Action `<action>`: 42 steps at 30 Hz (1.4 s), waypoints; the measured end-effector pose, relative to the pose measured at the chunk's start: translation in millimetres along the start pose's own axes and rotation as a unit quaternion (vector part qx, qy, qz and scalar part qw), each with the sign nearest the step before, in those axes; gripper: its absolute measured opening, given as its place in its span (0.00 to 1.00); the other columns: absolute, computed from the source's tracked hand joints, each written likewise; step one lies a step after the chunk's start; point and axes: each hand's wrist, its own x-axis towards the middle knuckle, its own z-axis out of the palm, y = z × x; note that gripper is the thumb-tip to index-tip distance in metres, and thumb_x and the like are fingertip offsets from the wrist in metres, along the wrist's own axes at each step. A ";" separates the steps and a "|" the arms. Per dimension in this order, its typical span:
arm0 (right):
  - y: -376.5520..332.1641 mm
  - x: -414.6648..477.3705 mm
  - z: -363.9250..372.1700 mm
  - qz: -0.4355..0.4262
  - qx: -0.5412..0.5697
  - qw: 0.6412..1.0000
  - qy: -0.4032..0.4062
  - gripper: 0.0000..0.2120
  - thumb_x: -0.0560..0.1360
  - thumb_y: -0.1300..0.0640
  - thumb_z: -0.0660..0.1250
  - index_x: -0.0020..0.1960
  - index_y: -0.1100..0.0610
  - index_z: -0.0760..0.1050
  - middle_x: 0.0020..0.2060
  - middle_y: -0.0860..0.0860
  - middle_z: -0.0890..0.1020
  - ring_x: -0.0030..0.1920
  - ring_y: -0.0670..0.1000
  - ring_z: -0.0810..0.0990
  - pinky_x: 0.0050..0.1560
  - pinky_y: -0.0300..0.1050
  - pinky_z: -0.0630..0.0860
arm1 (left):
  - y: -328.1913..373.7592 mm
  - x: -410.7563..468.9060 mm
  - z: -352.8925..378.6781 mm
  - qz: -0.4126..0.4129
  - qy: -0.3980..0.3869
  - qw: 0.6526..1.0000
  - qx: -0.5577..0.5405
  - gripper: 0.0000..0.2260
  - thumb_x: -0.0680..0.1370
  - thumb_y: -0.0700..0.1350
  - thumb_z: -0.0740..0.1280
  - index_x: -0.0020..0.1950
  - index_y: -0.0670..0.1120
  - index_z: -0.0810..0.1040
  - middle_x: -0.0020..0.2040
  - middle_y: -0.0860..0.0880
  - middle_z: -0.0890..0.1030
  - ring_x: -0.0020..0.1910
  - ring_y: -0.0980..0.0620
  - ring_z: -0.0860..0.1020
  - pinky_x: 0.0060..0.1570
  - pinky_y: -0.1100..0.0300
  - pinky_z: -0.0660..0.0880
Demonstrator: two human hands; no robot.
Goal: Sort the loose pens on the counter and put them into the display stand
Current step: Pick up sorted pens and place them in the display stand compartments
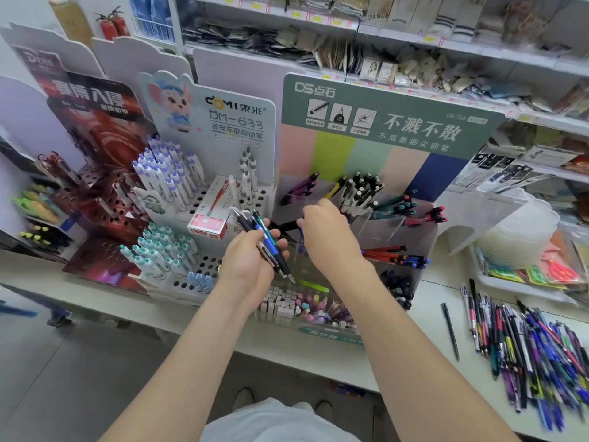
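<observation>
Left hand (pixel 251 261), frame centre, grips a pen bundle (pixel 267 242). Right hand (pixel 328 232) beside it pinches a dark pen (pixel 282 225) over the display stand (pixel 398 223). Loose pens (pixel 526 339) lie lower right, well apart.

A white counter (pixel 318 355) runs across the shop above a grey floor (pixel 79 378). Behind it rise white shelves (pixel 478 50) with small yellow price tags (pixel 428 39) along their rails, crowded with flat packaged goods. Two red fire extinguishers (pixel 111 25) stand at the far left, near a pale wall (pixel 22 11). The light is even and soft, with no hard shadows
</observation>
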 end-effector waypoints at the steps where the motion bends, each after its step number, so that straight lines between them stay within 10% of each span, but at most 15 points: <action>1: -2.2 8.0 3.4 -0.025 -0.001 1.000 0.001 0.12 0.83 0.64 0.69 0.46 0.55 0.68 0.48 0.52 0.69 0.43 0.57 0.75 0.42 0.49 0.68 | 1.3 -0.5 -1.2 -0.003 -0.007 1.000 -0.004 0.13 0.88 0.38 0.55 0.68 0.40 0.76 0.50 0.42 0.80 0.45 0.46 0.80 0.50 0.48 0.79; 6: 2.3 8.9 10.8 -0.162 -0.016 0.986 -0.023 0.08 0.87 0.61 0.60 0.56 0.58 0.78 0.51 0.53 0.76 0.52 0.54 0.71 0.52 0.49 0.71 | 6.9 0.0 -5.4 -0.010 -0.022 1.000 -0.020 0.13 0.89 0.39 0.57 0.70 0.39 0.76 0.56 0.40 0.81 0.51 0.43 0.83 0.49 0.48 0.83; 9: 7.7 -18.0 2.4 -0.059 0.232 0.960 0.143 0.10 0.87 0.56 0.63 0.58 0.57 0.83 0.50 0.50 0.79 0.50 0.49 0.78 0.54 0.43 0.73 | 4.8 2.0 -4.6 -0.001 -0.033 0.999 -0.012 0.13 0.89 0.39 0.58 0.71 0.39 0.76 0.56 0.41 0.82 0.53 0.43 0.84 0.56 0.46 0.82; 12: 5.6 -51.4 -0.8 -0.006 0.352 0.930 0.108 0.02 0.81 0.53 0.72 0.51 0.50 0.83 0.40 0.43 0.83 0.42 0.43 0.82 0.46 0.39 0.78 | 0.7 -0.6 2.5 0.001 -0.074 0.997 0.014 0.13 0.88 0.37 0.59 0.72 0.39 0.75 0.56 0.42 0.82 0.51 0.47 0.86 0.53 0.50 0.83; 27: 69.2 -91.2 -9.4 0.195 0.477 0.835 0.195 0.06 0.83 0.57 0.69 0.58 0.49 0.78 0.45 0.46 0.86 0.45 0.46 0.86 0.48 0.53 0.84 | -43.3 -18.6 63.9 -0.023 -0.175 0.970 0.170 0.12 0.88 0.42 0.61 0.70 0.40 0.76 0.60 0.42 0.87 0.61 0.43 0.86 0.59 0.47 0.84; 34: 146.2 -97.4 -14.2 0.172 0.314 0.848 0.392 0.33 0.79 0.70 0.69 0.78 0.52 0.60 0.47 0.54 0.81 0.41 0.46 0.84 0.47 0.36 0.81 | -60.0 -28.3 79.6 -0.100 -0.196 0.964 0.148 0.15 0.88 0.36 0.58 0.74 0.44 0.73 0.60 0.40 0.87 0.60 0.39 0.86 0.62 0.40 0.81; 42: 180.9 -90.3 37.1 0.094 0.069 0.926 0.360 0.09 0.83 0.63 0.68 0.61 0.62 0.84 0.58 0.58 0.80 0.59 0.59 0.72 0.60 0.57 0.75 | -70.4 -30.1 88.6 -0.134 -0.188 0.969 0.090 0.16 0.88 0.36 0.56 0.74 0.42 0.74 0.61 0.36 0.85 0.60 0.35 0.85 0.62 0.38 0.79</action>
